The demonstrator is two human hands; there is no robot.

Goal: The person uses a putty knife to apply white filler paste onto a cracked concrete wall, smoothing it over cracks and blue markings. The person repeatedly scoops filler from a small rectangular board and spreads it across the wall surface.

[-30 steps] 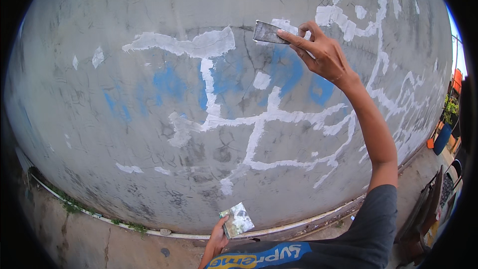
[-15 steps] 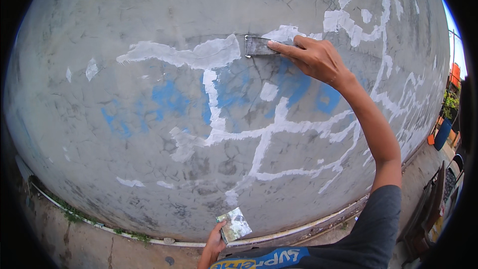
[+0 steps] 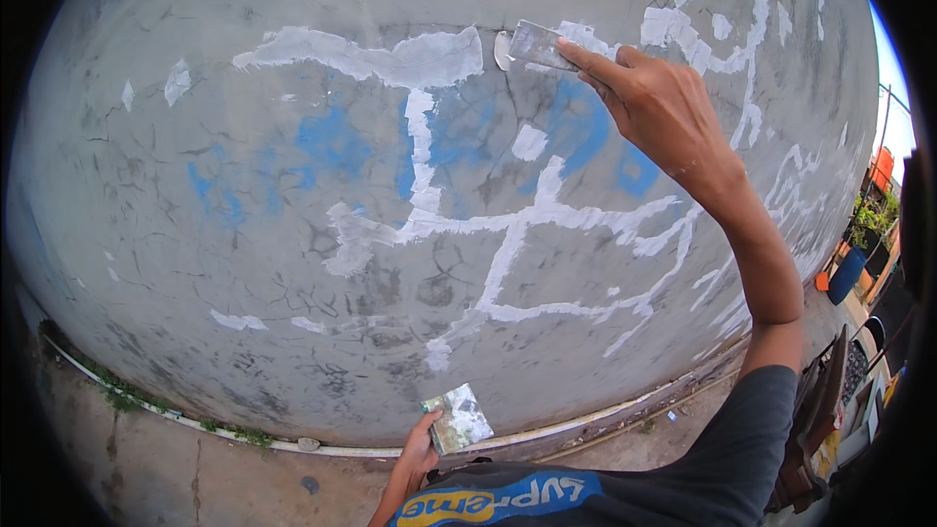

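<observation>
The right hand (image 3: 666, 109) grasps a flat scraper blade (image 3: 539, 45), index finger laid along its face; whether the blade touches the wall (image 3: 137, 224) cannot be told. Just beyond the blade's left edge sits a small white dab (image 3: 503, 51), at the top of a dark crack (image 3: 509, 93). The left hand (image 3: 420, 449) grips a square plate (image 3: 457, 420) by its left edge, white smeared over its face, in front of the wall's bottom edge.

The raised right forearm (image 3: 761, 244) blocks part of the wall toward its right end. White filler strips (image 3: 420, 151) branch across the middle, with blue paint (image 3: 332, 146) behind them. Along the wall's foot runs a pale pipe (image 3: 356, 451), a stone (image 3: 308, 445) and weeds (image 3: 249, 435) beside it. Past the right end stand a blue barrel (image 3: 846, 275), a leafy plant (image 3: 874, 218) and, nearer, brown wooden furniture (image 3: 818, 415), partly hidden by the sleeve (image 3: 752, 439).
</observation>
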